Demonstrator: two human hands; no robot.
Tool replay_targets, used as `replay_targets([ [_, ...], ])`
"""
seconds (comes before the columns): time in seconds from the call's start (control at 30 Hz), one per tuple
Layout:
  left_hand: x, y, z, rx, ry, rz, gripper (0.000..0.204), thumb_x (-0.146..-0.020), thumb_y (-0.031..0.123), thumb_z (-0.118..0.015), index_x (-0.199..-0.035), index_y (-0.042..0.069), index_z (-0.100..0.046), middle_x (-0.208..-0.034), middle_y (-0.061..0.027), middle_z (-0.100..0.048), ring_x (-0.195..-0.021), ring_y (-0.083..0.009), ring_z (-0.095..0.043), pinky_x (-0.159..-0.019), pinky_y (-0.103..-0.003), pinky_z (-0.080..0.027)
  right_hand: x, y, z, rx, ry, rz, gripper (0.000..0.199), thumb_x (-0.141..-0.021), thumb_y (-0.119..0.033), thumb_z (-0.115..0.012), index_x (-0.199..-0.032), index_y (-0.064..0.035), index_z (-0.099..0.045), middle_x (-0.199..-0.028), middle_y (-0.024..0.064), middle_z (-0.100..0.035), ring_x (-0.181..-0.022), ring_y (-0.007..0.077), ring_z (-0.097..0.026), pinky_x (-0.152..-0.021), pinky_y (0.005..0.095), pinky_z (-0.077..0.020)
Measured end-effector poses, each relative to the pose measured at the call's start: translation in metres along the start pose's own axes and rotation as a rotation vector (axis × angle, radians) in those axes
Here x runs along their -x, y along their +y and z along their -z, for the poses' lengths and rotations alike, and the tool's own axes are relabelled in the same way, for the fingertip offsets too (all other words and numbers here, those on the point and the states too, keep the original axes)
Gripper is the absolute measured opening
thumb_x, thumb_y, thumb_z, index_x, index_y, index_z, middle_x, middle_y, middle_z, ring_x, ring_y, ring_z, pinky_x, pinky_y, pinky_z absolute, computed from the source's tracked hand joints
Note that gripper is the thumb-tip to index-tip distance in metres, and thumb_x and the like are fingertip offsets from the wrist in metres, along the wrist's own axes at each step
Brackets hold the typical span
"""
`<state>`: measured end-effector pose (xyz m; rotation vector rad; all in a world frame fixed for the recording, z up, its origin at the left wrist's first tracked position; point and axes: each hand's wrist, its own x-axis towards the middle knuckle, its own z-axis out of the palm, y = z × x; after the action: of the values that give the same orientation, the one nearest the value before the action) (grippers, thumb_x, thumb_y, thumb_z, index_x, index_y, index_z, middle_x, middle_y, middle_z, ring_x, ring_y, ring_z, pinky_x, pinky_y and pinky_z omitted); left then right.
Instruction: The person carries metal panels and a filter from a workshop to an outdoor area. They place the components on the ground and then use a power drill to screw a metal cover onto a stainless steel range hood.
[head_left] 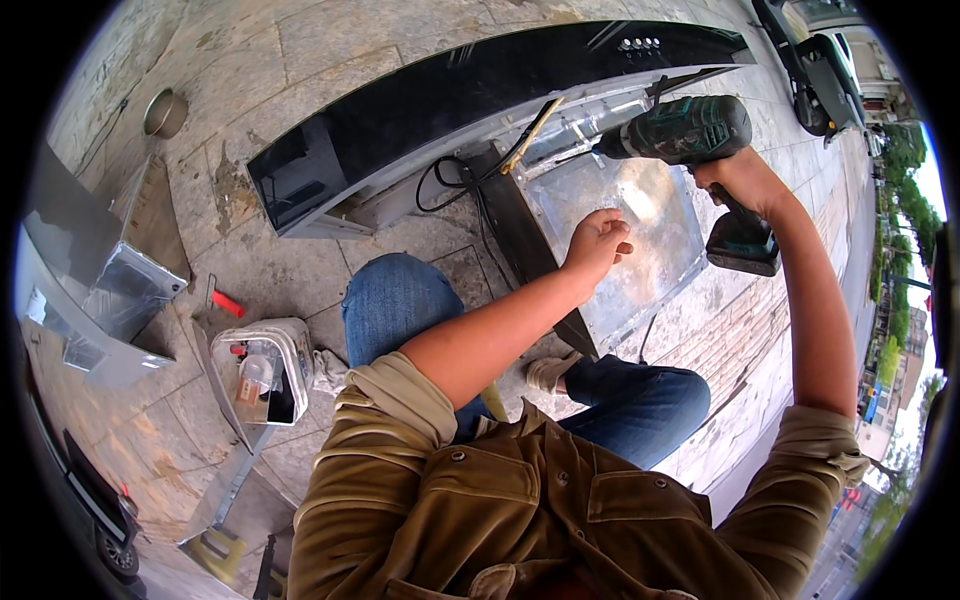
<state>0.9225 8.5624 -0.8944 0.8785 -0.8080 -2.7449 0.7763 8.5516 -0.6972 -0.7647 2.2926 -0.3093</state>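
My right hand [742,182] grips the handle of a dark teal and black cordless drill [690,130]. The drill points left, its tip at the edge of a shiny metal housing [640,235]. Over that housing hovers my left hand [598,250], fingers curled in and thumb close to them; whatever they may hold is too small to make out. The housing joins a long black glass panel [420,95] with several round knobs near its right end. A black cable [437,190] loops beside the housing, and a yellowish strip [533,137] lies across the frame.
To my left stands a white bucket [300,345] with small items inside. Near it lies a red-handled tool [228,303] on the paving. Bent sheet-metal parts [130,290] are at the far left, with a round metal ring [166,113] beyond. A scooter [825,85] stands at the upper right.
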Motion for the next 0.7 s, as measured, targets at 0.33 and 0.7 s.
replay_targets([
  [0.33, 0.000, 0.001, -0.001, -0.011, -0.001, 0.006, 0.034, -0.087, 0.019, -0.056, -0.117, 0.005, -0.048, -0.097, -0.0023, -0.056, -0.078, -0.0123, -0.059, -0.069, -0.027, -0.043, -0.005, -0.004, 0.000, 0.085, -0.043, 0.035, 0.015, -0.061, -0.006, -0.058, -0.074, -0.0007, -0.055, -0.062, 0.0031, -0.052, -0.051, 0.0117, -0.047, -0.047, 0.0271, -0.0391],
  [0.7, 0.016, 0.008, -0.015, -0.018, -0.031, -0.019, 0.031, -0.088, 0.019, -0.054, -0.115, 0.006, -0.049, -0.097, -0.0032, -0.058, -0.079, -0.0130, -0.059, -0.070, -0.027, -0.043, 0.008, 0.006, -0.008, 0.209, -0.027, 0.105, 0.028, -0.058, -0.012, -0.060, -0.083, 0.0005, -0.057, -0.069, 0.0100, -0.057, -0.060, 0.0199, -0.053, -0.055, 0.0318, -0.0443],
])
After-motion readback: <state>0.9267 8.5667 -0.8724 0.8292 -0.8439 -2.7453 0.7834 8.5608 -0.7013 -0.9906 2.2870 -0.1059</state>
